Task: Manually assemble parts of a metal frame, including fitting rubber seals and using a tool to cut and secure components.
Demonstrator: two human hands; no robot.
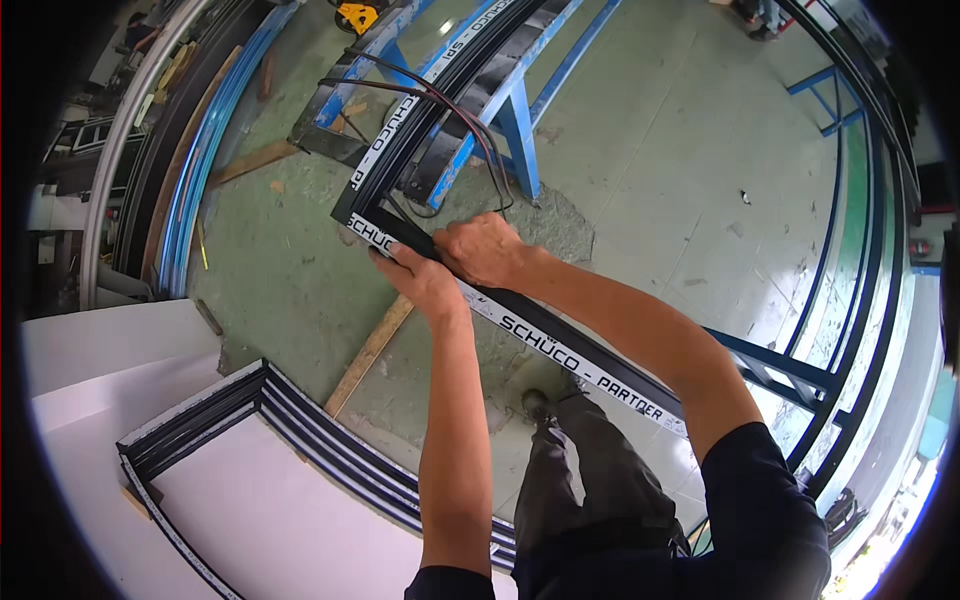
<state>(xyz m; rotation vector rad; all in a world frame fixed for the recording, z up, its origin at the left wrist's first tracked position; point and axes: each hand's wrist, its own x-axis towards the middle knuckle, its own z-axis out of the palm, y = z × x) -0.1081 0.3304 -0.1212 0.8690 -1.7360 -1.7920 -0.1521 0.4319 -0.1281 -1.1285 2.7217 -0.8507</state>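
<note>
A black metal frame (545,322) with white printed protective tape along its profiles lies before me, its near corner (352,212) to the left of my hands. My left hand (430,283) is closed around the near profile, fingers over the tape just right of that corner. Close beside it, my right hand (483,250) is curled into a fist against the profile's inner side. What its fingers hold, if anything, is hidden. Thin dark flexible strips (462,112) loop across the frame's left profile and hang down close to my right hand.
Blue metal trestles (518,140) support the frame. A wooden strip (368,355) lies on the floor below. More black frames (330,445) rest on a white surface at lower left. Long blue and dark profiles (215,150) are racked at left; a dark metal structure (850,330) stands at right.
</note>
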